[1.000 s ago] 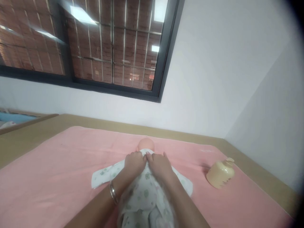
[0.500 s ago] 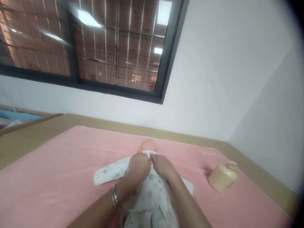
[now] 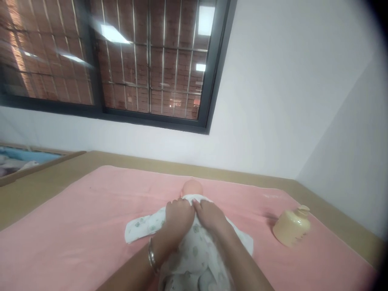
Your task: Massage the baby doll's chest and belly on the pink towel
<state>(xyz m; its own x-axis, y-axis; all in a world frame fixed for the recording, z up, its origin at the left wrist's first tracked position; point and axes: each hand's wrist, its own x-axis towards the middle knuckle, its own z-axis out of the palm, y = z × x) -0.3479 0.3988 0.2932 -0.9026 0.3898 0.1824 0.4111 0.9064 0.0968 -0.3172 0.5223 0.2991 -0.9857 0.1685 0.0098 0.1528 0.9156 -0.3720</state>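
A baby doll (image 3: 192, 187) lies on its back with its bald head toward the wall, dressed in a white garment (image 3: 197, 246) printed with small green shapes. My left hand (image 3: 179, 217), with a silver bangle at the wrist, is closed on the garment's upper front just below the head. Right beside it, my right hand (image 3: 211, 215) pinches the cloth near the same spot, its thumb toward my left hand. A sleeve of the garment spreads out flat on each side. What exactly the fingertips grip is hidden.
Under the doll is a pink mat (image 3: 100, 210) on a tan surface (image 3: 69, 173). A cream pump bottle (image 3: 291, 228) stands at the right. A wooden-edged bin (image 3: 33, 155) with blue lining is at the far left. Behind are a white wall and a barred window (image 3: 151, 60).
The view has shifted slightly, so everything sits a little lower and to the right. Both hands stay on the garment's upper front, and the doll has not clearly moved.
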